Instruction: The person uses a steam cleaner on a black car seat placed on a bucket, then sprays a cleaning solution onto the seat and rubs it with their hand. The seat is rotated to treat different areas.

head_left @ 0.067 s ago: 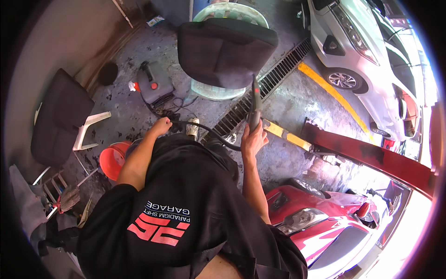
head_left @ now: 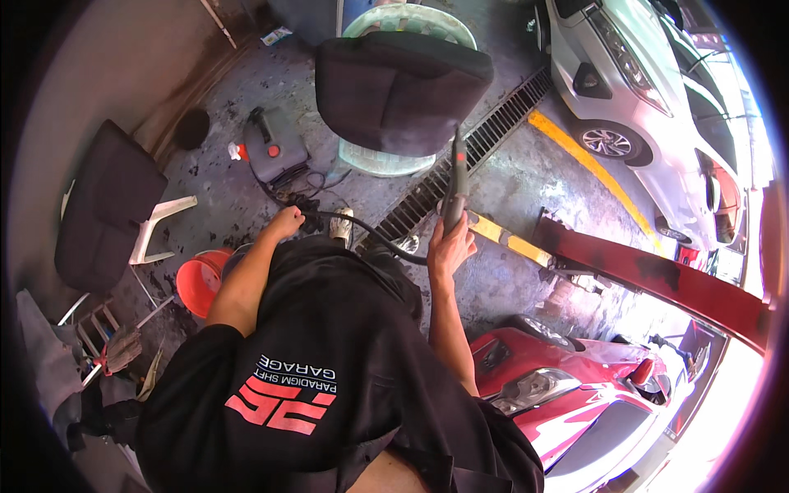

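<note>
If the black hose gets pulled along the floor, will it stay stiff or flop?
Probably floppy: the black hose sags in a curve from the wand in the right hand. It may drag or snag, since it trails toward the grey machine near the left hand.

Stained concrete floor (head_left: 509, 279), metal drain grate (head_left: 460, 164), yellow painted line (head_left: 592, 168). White car (head_left: 657, 99), red car (head_left: 559, 386) parked; daylight from right.

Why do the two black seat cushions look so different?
The middle cushion rests on a pale green chair, facing the spray wand in the right hand. The side cushion leans on a white chair, away from both hands. Both are dark and square.
</note>
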Available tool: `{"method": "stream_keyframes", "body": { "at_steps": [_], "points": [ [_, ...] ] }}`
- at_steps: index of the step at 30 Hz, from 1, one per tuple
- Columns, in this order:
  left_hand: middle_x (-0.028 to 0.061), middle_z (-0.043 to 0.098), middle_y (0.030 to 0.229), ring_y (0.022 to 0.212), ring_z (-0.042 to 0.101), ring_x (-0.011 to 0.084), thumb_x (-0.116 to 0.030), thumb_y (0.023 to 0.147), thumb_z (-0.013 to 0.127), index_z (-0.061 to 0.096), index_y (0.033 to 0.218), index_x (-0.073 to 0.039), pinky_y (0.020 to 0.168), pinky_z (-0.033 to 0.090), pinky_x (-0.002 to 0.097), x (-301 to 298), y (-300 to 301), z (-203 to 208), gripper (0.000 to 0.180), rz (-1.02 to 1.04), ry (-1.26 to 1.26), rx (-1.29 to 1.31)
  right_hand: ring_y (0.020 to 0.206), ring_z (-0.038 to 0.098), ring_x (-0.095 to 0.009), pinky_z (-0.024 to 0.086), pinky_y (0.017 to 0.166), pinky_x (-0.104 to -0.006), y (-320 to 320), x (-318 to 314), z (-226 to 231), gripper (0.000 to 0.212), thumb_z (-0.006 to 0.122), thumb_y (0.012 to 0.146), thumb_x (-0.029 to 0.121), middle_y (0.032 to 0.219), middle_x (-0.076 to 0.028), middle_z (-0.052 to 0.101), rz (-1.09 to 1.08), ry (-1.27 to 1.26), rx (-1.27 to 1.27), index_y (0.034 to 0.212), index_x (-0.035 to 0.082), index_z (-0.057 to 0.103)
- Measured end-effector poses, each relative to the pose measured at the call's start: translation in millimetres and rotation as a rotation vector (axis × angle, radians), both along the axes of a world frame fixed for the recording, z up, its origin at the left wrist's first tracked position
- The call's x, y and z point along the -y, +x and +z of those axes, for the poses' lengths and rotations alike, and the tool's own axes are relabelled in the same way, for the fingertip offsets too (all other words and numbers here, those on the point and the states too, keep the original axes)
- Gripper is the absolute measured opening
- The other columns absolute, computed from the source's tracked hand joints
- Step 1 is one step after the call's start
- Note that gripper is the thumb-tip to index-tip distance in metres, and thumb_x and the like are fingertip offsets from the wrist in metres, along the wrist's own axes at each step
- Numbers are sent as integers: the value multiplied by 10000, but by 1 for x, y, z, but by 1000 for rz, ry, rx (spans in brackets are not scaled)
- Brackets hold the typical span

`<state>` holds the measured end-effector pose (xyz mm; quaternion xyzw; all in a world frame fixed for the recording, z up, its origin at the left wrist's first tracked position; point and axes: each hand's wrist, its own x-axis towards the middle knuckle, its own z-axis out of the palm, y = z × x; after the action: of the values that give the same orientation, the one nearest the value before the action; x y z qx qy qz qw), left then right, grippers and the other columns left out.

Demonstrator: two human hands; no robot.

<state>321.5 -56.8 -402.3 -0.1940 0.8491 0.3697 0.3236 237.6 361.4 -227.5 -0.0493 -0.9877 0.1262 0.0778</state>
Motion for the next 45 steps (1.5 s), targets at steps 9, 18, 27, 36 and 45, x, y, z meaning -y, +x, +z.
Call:
{"method": "stream_keyframes", "body": {
  "at_steps": [9, 18, 27, 36, 45],
  "points": [
    [200, 752, 1085, 1033, 715, 377, -368, 987, 694, 691, 1151, -32, 886, 545, 482, 4, -7, -4, 374, -3, -35, -65, 1075, 611, -369, 372, 964, -532, -14, -6, -22, 677, 681, 1002, 368, 1176, -167, 712, 38, 39, 28, 1539, 18, 462],
    [203, 745, 1181, 1114, 704, 381, -381, 1000, 681, 686, 1238, -28, 948, 537, 477, 5, -11, 19, 426, -7, -39, 68, 1089, 618, -355, 385, 1007, -540, 8, 30, -43, 685, 718, 974, 376, 1149, -147, 711, 218, -6, 208, 1524, 42, 481],
    [210, 760, 1102, 1010, 734, 386, -362, 1006, 668, 684, 1224, -23, 894, 556, 487, 16, -6, 5, 404, -23, -53, -34, 1079, 605, -318, 389, 990, -548, -4, 18, -53, 666, 780, 920, 340, 1070, -101, 683, 349, 129, 280, 1469, 81, 507],
    [207, 752, 1151, 1082, 714, 390, -359, 1004, 676, 679, 1229, -21, 931, 547, 478, 6, -12, 34, 406, 41, -30, 69, 1105, 599, -309, 379, 1027, -542, -13, 9, -36, 723, 787, 913, 346, 1103, -101, 680, 444, 100, 161, 1515, 77, 489],
    [198, 755, 1050, 946, 734, 359, -356, 993, 681, 682, 1172, -25, 843, 558, 476, 21, 7, -26, 377, -11, -28, -64, 1083, 620, -358, 372, 1029, -502, -34, -29, 42, 696, 711, 995, 369, 1259, -187, 698, 60, -29, -116, 1553, 20, 485]
  ]
}}
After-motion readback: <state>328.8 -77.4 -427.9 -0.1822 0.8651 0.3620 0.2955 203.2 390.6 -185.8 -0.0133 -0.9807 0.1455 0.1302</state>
